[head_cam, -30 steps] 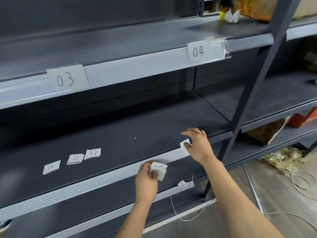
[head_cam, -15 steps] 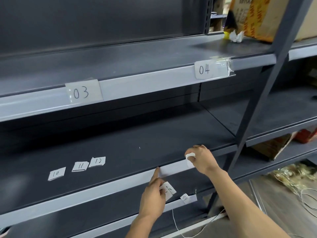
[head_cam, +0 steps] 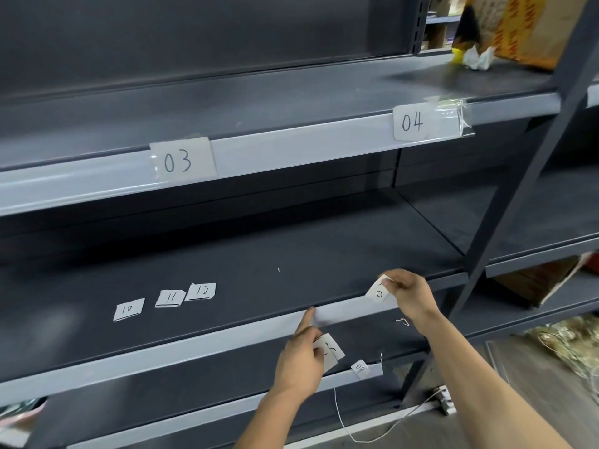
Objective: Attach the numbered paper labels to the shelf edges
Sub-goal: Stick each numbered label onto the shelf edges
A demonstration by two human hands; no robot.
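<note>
My right hand point(head_cam: 409, 295) pinches a small white numbered label point(head_cam: 379, 292) at the right end of the middle shelf's pale edge strip point(head_cam: 194, 343). My left hand point(head_cam: 299, 364) holds a few more paper labels point(head_cam: 331, 350) below that strip, and its forefinger points up and touches the strip. Labels 10 point(head_cam: 128, 309), 11 point(head_cam: 170, 298) and 12 point(head_cam: 201, 291) lie loose on the middle shelf. Labels 03 point(head_cam: 181, 159) and 04 point(head_cam: 413, 122) are taped to the upper shelf's edge. Label 09 point(head_cam: 359, 367) sits on the lower shelf's edge.
A dark slanted upright post point(head_cam: 505, 228) crosses the shelving on the right. Crumpled white paper point(head_cam: 476, 56) and a cardboard box point(head_cam: 531, 30) sit on the top shelf at the right. A white cord point(head_cam: 366, 435) trails on the floor. Boxes point(head_cam: 538, 280) fill the right-hand bay.
My left forefinger has risen from below the strip and now touches it. My right hand has lifted slightly, turning its label so the number shows. The view has shifted right and down.
</note>
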